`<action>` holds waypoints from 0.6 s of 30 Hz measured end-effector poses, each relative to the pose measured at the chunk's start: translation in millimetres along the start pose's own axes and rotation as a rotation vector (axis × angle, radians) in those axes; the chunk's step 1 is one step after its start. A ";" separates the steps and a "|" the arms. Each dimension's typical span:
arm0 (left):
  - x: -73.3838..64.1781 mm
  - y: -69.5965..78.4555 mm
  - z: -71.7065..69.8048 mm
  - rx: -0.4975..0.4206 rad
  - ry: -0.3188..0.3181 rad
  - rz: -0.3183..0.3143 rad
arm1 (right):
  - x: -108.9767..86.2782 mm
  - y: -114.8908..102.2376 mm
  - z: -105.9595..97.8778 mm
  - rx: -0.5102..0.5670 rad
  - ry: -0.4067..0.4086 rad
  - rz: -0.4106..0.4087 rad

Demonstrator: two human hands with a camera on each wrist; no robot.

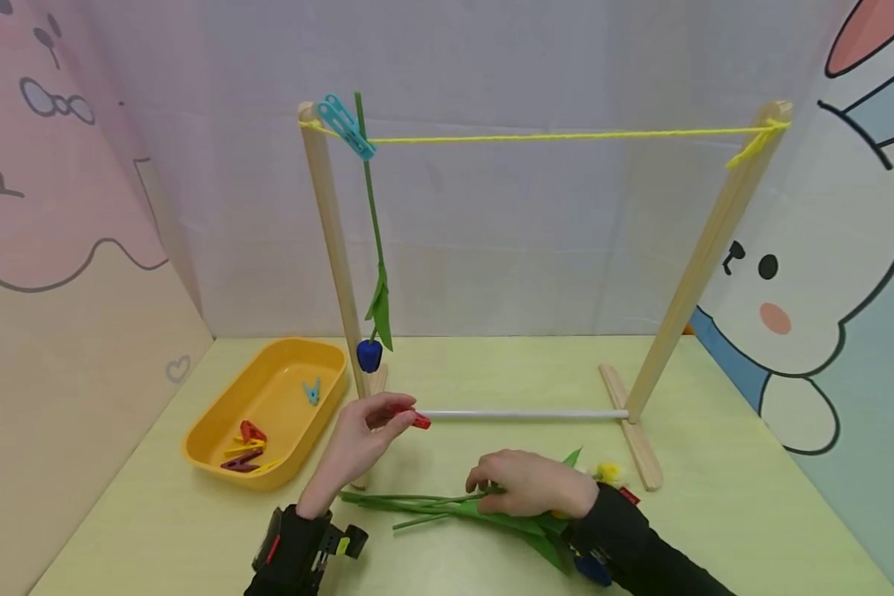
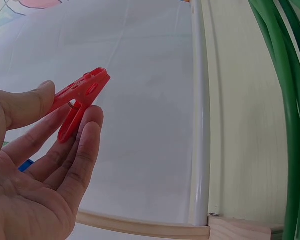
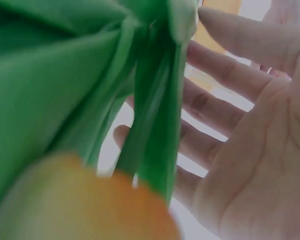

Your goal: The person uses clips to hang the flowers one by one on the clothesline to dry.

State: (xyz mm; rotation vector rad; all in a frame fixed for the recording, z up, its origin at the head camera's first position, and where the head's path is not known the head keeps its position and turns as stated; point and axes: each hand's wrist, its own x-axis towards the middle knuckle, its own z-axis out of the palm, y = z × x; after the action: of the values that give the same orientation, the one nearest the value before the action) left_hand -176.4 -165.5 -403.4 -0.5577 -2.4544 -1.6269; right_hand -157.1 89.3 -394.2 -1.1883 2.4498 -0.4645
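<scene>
A red clothespin (image 1: 420,421) is pinched between the thumb and fingers of my left hand (image 1: 359,437), in front of the frame's left post. In the left wrist view the clothespin (image 2: 85,95) points up and away, its handles between thumb and fingertips. My right hand (image 1: 531,482) is over a bunch of artificial tulips (image 1: 417,502) on the table. The right wrist view shows its fingers (image 3: 217,112) loosely extended behind green leaves (image 3: 157,125), thumb tip beside a stem. An orange-yellow bloom (image 3: 100,200) fills the lower corner. The right forearm partly covers the blooms.
A wooden frame (image 1: 689,281) carries a yellow string (image 1: 566,136). A blue clothespin (image 1: 346,127) holds a blue tulip (image 1: 369,355) upside down at its left end. At the left is a yellow tray (image 1: 298,352) with several clothespins. A white rod (image 1: 521,415) joins the posts low down.
</scene>
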 end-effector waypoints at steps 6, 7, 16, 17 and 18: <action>0.9 1.5 -0.9 -0.002 -0.004 -0.009 | 11.3 -13.5 14.7 -0.257 0.143 -0.088; 1.1 1.7 -1.3 -0.001 -0.005 -0.009 | 13.7 -15.7 17.7 -0.306 0.168 -0.102; -0.4 2.3 -3.6 0.000 -0.002 -0.022 | 26.9 -25.9 35.0 -0.588 0.263 -0.130; -0.6 2.4 -3.9 -0.004 -0.001 -0.023 | 27.5 -26.3 35.3 -0.590 0.268 -0.130; -0.8 2.5 -4.2 -0.007 0.000 -0.024 | 28.1 -26.5 35.2 -0.583 0.274 -0.132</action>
State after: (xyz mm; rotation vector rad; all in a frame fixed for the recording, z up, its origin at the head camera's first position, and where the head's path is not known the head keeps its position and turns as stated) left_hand -175.0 -168.6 -399.9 -0.5316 -2.4653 -1.6447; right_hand -138.8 46.8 -418.5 -1.6053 2.8617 0.0785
